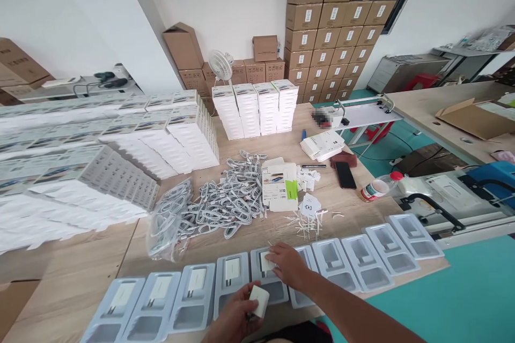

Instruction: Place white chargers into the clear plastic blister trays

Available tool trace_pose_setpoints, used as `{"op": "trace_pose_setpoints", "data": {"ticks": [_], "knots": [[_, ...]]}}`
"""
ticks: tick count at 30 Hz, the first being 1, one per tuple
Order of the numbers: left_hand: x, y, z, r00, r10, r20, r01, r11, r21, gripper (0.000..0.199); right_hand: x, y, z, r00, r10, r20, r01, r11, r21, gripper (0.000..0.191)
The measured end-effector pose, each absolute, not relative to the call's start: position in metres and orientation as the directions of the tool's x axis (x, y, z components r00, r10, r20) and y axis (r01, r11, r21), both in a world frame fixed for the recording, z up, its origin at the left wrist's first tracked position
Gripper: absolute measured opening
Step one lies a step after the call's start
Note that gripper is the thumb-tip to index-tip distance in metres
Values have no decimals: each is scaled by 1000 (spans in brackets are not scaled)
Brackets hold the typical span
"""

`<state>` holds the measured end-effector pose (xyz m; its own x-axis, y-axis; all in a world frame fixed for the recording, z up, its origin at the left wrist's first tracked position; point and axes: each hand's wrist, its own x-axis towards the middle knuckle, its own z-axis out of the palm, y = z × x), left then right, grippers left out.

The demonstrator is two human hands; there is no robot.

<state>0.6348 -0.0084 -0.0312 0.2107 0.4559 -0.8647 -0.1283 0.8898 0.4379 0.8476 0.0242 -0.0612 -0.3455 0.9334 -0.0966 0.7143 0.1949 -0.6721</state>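
In my left hand [241,311] is a white charger plug [259,300], gripped between thumb and fingers just over the near edge of the trays. My right hand [288,267] has its fingers on another white charger plug [266,261], which lies in the upper compartment of a grey plastic tray [277,293]. To the left, several trays of the same kind [193,317] each hold a charger plug [196,280] in the upper compartment. On the right side of the row, several trays [349,281] have bare compartments.
Behind the trays lie a heap of grey-white cables [233,198], a bagged bundle of cables [169,220], a flattened printed box [279,187] and white paper strips [308,223]. Stacked white boxes [189,139] stand left. A phone [345,175] and a red-capped jar [374,189] are right.
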Motion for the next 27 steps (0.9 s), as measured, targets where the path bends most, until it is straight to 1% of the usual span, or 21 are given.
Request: {"op": "trace_pose_setpoints", "data": {"ticks": [2,5,8,10,12,14,16,18,21,24,25,27], "knots": [[637,-9,-37,189,450,-873,-101,893,439,51,845,27,-66,-387,918,-81,713,243,-658,38],[635,-10,-42,178,464,-868,-98,886,454,49,840,26,-68,-394,917,-59,718,267,-642,33],[631,-13,-41,201,472,-858,-121,881,457,49,836,18,-63,-325,945,-40,717,218,-662,27],[631,-14,-38,220,483,-847,-148,875,460,49,832,10,-55,-274,961,-37,693,171,-700,23],[635,-14,-34,230,504,-832,-164,863,477,48,828,1,-44,-297,954,-39,646,171,-744,24],[643,-12,-31,247,533,-809,-165,846,507,47,823,-8,-31,-368,927,-67,627,195,-754,28],[653,-8,-30,288,560,-777,-154,828,540,45,821,-13,-18,-414,901,-131,675,207,-708,30],[662,-4,-29,347,568,-747,-138,818,558,47,825,-16,-10,-395,895,-209,740,175,-649,27],[666,2,-28,377,532,-758,-72,833,548,58,845,-17,-6,-299,916,-269,785,76,-615,26],[661,6,-25,391,514,-764,46,817,574,60,878,-17,-18,-193,953,-231,791,12,-612,36],[660,6,-24,429,512,-745,93,795,600,59,888,-17,-24,-179,962,-205,795,19,-606,40],[661,7,-22,562,479,-674,170,731,660,59,905,-16,-39,-190,969,-156,807,64,-587,45]]}}
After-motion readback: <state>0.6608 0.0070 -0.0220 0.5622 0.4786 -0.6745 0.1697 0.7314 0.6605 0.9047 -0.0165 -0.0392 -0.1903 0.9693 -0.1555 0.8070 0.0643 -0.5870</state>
